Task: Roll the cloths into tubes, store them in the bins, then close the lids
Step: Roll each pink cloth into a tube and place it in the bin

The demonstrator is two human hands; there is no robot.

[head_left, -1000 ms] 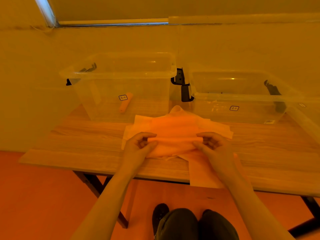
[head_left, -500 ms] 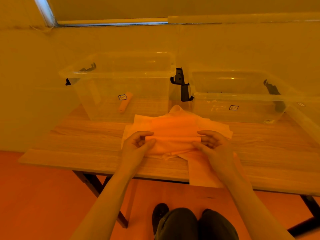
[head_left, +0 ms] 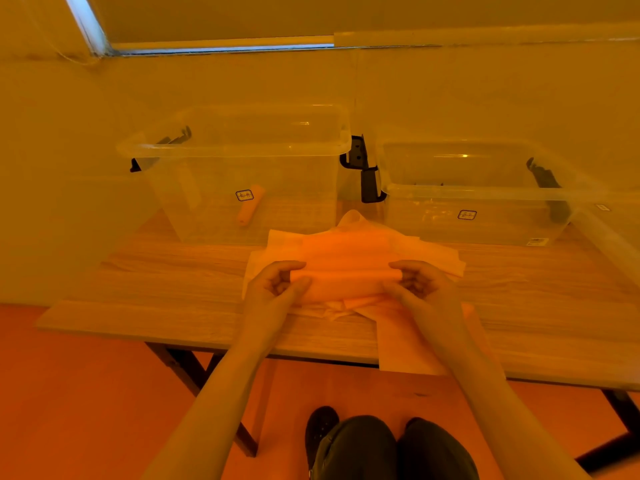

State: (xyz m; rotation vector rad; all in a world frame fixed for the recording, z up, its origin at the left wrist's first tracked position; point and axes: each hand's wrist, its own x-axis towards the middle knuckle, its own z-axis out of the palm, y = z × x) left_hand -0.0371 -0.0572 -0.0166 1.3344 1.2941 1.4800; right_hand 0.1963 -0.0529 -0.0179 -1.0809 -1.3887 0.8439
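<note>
Woodgrain tabletop (head_left: 166, 271) carries two clear, smooth plastic bins, the taller left bin (head_left: 242, 174) holding one rolled orange cloth tube (head_left: 250, 209), the lower right bin (head_left: 478, 199) beside it. In front lies a soft orange cloth (head_left: 346, 258), its near edge rolled. Left hand (head_left: 277, 285) and right hand (head_left: 419, 282) pinch the roll's ends with curled fingers.

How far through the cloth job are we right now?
Done: one rolled cloth lies in the left bin.
In hand: left hand and right hand grip the ends of a partly rolled cloth on the table.
Left: more cloths lie beneath, the right bin looks empty, and both bins stand open.
</note>
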